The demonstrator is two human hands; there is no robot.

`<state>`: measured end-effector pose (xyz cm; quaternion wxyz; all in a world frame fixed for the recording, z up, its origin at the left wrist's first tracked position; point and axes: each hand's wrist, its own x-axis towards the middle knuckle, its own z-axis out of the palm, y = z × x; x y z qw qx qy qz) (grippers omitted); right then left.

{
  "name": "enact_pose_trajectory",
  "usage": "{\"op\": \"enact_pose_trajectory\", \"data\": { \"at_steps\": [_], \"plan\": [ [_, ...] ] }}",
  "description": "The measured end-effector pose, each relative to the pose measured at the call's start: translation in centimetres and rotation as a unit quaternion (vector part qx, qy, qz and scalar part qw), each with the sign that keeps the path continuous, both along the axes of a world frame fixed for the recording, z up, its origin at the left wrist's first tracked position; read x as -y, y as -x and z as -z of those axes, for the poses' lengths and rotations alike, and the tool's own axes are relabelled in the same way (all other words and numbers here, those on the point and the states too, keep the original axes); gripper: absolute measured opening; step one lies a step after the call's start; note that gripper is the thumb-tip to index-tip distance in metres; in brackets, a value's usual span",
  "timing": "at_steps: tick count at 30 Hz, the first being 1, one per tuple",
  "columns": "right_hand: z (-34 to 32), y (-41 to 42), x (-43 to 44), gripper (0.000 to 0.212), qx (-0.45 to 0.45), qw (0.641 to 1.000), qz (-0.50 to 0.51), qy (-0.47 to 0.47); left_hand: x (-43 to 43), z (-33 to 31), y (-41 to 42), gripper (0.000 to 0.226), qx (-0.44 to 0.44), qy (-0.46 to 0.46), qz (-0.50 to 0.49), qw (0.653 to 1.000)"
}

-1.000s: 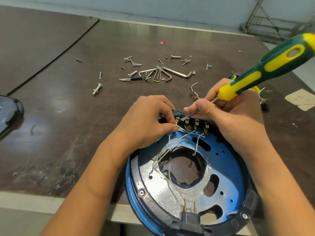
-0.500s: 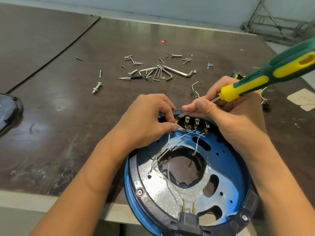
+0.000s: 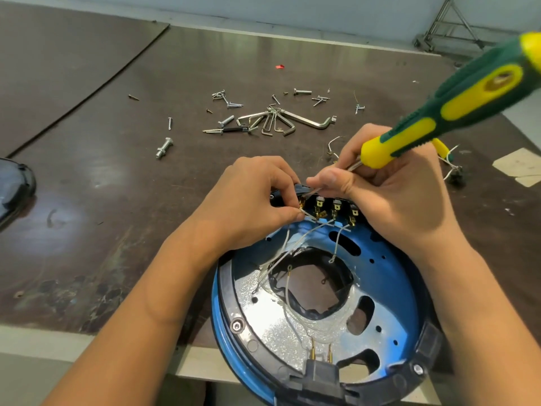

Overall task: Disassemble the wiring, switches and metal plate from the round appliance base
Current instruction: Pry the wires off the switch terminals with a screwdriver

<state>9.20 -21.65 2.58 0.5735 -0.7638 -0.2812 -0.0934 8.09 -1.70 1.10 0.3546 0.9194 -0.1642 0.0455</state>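
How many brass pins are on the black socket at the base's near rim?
2: left pin and right pin, side by side above the black socket. None seems hidden.

The left grip (image 3: 248, 206) pinches a white wire (image 3: 309, 218) at the far rim of the round base (image 3: 389, 288). The right grip (image 3: 404, 200) holds a screwdriver (image 3: 456, 98) there.

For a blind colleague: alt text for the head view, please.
A person's left hand pinches a white wire at the brass switch terminals on a round blue appliance base, while the right hand holds a green-and-yellow screwdriver there. Silver screws and hex keys lie beyond.
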Motion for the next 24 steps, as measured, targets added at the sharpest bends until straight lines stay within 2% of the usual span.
{"op": "enact_pose_trajectory", "data": {
  "at_steps": [3, 7, 16, 24],
  "plan": [
    [-0.22, -0.41, -0.06, 0.020, -0.110, 0.991, -0.001, -0.077, -0.13, 0.20, -0.12, 0.015, 0.003, 0.004, -0.002, 1.000],
    [-0.33, -0.71, 0.05, 0.018, -0.201, 0.973, 0.022, -0.108, -0.14, 0.23, -0.08, 0.015, -0.006, 0.007, -0.004, 1.000],
    [-0.73, -0.61, -0.34, 0.018, -0.226, 0.966, 0.044, -0.117, -0.04, 0.10, -0.04, 0.014, -0.004, 0.000, -0.004, 1.000],
    [-0.21, -0.89, 0.00, 0.015, -0.210, 0.970, 0.042, -0.113, -0.01, 0.11, -0.02, 0.013, -0.013, -0.001, -0.005, 1.000]
  ]
}}
